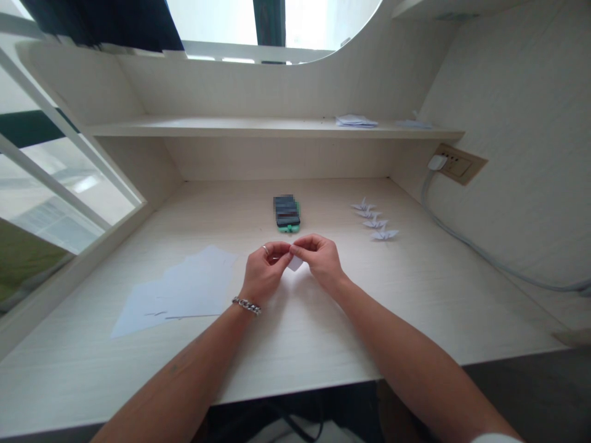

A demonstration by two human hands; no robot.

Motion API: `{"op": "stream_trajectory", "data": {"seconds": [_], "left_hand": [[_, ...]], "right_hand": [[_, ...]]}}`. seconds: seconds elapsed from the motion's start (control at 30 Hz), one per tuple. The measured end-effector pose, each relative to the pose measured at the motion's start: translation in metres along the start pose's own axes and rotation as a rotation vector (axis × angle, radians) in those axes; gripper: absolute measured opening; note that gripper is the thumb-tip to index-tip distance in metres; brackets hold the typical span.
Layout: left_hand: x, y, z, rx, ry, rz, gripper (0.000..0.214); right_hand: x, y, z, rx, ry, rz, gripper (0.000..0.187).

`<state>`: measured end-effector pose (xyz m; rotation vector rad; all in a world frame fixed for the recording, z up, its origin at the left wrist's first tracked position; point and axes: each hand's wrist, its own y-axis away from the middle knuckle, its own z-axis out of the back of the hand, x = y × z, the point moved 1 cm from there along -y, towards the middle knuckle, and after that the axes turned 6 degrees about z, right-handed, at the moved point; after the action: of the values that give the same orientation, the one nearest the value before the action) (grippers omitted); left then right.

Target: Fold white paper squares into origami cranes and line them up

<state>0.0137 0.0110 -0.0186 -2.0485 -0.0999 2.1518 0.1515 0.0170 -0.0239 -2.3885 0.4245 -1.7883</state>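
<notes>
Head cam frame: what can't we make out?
All in the head view:
- Small white paper: partly hidden by the left hand and right hand; its full shape is unclear.
- Dark device: top face pixelated, nothing readable.
- Paper cranes: too small to show individual creases.
- Grey cable: far end cut off by right edge.

Small white paper (295,264), partly hidden, one corner exposed, between left hand (262,274) and right hand (325,261).

Sheets (194,286) lie left; paper cranes (375,224) right; phone (287,214) behind the fingers (317,242).
</notes>
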Motion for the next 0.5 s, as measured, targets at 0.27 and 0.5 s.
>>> {"op": "stream_trajectory", "data": {"seconds": [0.27,0.5], "left_hand": [[-0.0025,0.0011,0.0000,0.010,-0.023,-0.033,0.031],[0.0001,-0.0021,0.0021,0.059,0.067,-0.003,0.046]], "right_hand": [[0.0010,0.0007,-0.0013,0.036,0.019,-0.003,0.028],[0.0047,0.0001,-0.0001,0.029,0.027,-0.006,0.030]]}}
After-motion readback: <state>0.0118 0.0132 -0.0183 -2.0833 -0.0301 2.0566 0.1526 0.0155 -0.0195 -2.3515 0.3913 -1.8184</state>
